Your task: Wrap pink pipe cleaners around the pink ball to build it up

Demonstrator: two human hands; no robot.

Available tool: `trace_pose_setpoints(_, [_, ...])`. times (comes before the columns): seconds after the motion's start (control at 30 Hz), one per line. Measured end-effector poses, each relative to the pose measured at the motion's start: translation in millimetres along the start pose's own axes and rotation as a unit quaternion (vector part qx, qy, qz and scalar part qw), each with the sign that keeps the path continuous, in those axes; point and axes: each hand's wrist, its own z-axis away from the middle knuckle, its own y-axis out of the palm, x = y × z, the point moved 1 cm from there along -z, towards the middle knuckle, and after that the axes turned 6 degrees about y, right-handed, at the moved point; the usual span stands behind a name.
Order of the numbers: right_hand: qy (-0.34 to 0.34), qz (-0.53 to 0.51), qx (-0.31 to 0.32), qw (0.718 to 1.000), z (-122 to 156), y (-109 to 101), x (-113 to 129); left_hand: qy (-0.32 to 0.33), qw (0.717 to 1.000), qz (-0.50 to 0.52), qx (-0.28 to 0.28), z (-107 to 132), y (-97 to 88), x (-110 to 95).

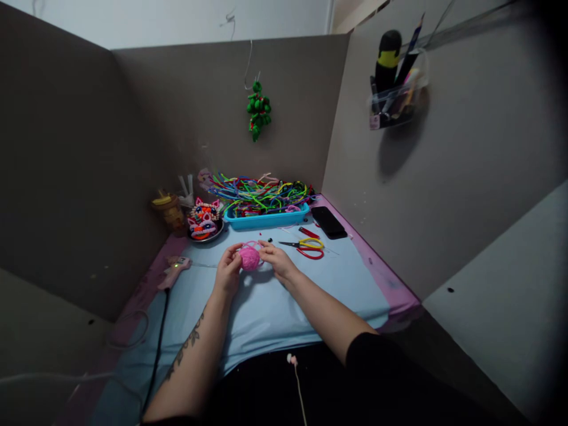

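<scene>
A round pink pipe-cleaner ball is held just above the blue cloth, with thin pink loops standing out at its top and right. My left hand is closed on its left side, thumb and fingers pinching it. On the other side, the fingers of my right hand are closed on the pink loop at the ball's right edge. Beyond my right hand lie yellow-and-red-handled scissors, blades pointing left, and a small red cutter.
A blue tray heaped with colourful pipe cleaners stands at the back. Left of it are a bowl of finished pipe-cleaner figures and a brown cup. A corded glue gun lies left; a black phone lies right. Grey partitions enclose the table.
</scene>
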Motion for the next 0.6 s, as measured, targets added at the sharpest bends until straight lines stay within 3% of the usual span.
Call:
trace_pose_setpoints(0.3, [-0.025, 0.006, -0.050, 0.998, -0.6, 0.6, -0.5, 0.046, 0.995, -0.075, 0.056, 6.1, 3.0, 2.8])
trace_pose_setpoints(0.6, [-0.037, 0.014, -0.052, 0.998, 2.5, 0.4, 4.8, 0.067, 0.984, -0.140, 0.091, 6.3, 1.2, 2.5])
